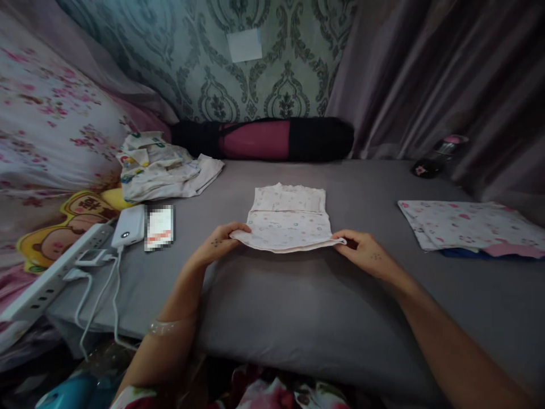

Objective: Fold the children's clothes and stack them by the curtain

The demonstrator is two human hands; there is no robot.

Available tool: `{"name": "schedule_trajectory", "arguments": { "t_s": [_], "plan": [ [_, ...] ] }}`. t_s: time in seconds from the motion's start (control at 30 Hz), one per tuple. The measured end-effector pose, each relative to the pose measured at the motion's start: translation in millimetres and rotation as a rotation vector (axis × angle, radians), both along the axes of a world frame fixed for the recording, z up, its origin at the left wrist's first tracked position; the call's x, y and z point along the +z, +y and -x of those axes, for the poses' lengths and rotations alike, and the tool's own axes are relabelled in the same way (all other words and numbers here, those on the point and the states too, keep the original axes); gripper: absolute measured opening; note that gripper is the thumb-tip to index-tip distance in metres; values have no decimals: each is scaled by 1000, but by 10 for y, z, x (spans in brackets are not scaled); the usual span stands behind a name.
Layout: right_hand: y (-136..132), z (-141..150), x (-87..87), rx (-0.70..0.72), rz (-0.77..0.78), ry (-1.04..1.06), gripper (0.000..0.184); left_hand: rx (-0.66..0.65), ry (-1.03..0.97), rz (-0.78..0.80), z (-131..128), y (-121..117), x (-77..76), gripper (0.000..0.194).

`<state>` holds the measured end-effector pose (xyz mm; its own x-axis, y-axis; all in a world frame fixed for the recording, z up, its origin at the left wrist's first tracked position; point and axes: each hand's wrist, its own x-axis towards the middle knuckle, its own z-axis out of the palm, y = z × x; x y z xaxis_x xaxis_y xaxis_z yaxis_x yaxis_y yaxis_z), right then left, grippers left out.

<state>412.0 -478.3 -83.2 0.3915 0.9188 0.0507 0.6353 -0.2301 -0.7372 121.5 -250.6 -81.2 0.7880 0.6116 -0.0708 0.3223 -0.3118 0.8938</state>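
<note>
A small white printed cloth (289, 224), perhaps a baby garment, lies partly folded on the grey-covered surface (298, 307). Its far part is turned over toward me, making a crease across the middle. My left hand (221, 241) pinches the near left corner between thumb and fingers. At the near right corner my right hand (357, 247) pinches the same edge, which is lifted a little and sags between the hands. Some fingertips are hidden beneath the fabric.
Folded printed cloths (472, 224) lie at the right, near a dark bottle (436, 156). A crumpled pile of clothes (157, 167) is at the back left. A power strip (55, 272), cables and a white power bank (129, 226) line the left edge. A black-and-red roll (259, 139) sits against the wall.
</note>
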Motion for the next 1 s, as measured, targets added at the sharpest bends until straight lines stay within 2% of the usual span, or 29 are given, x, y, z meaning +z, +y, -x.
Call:
{"name": "schedule_trajectory", "arguments": {
  "t_s": [0.1, 0.17, 0.33, 0.43, 0.6, 0.67, 0.8, 1.0],
  "plan": [
    [88, -37, 13, -63, -128, -74, 27, 123, -38, -173, -83, 75, -21, 23],
    [173, -80, 16, -98, -172, -71, 26, 177, -70, -235, -163, 133, -16, 20],
    [479, -240, -74, -154, -154, 8, 30, 144, -180, -54, -447, 294, -35, 29],
    [709, -351, -170, -258, -142, -34, 28, 210, -186, -93, -651, 417, -116, 29],
    [1031, -447, -235, -441, 19, -192, 32, 426, 62, -357, -971, 604, -271, 21],
    [1114, -441, -224, -479, 76, -260, 33, 451, 149, -439, -1061, 639, -312, 21],
    [1224, -383, -175, -523, 177, -337, 37, 448, 196, -559, -1165, 633, -355, 25],
    [1347, -332, -128, -530, 252, -415, 40, 511, 347, -610, -1272, 600, -333, 27]
  ]
}}
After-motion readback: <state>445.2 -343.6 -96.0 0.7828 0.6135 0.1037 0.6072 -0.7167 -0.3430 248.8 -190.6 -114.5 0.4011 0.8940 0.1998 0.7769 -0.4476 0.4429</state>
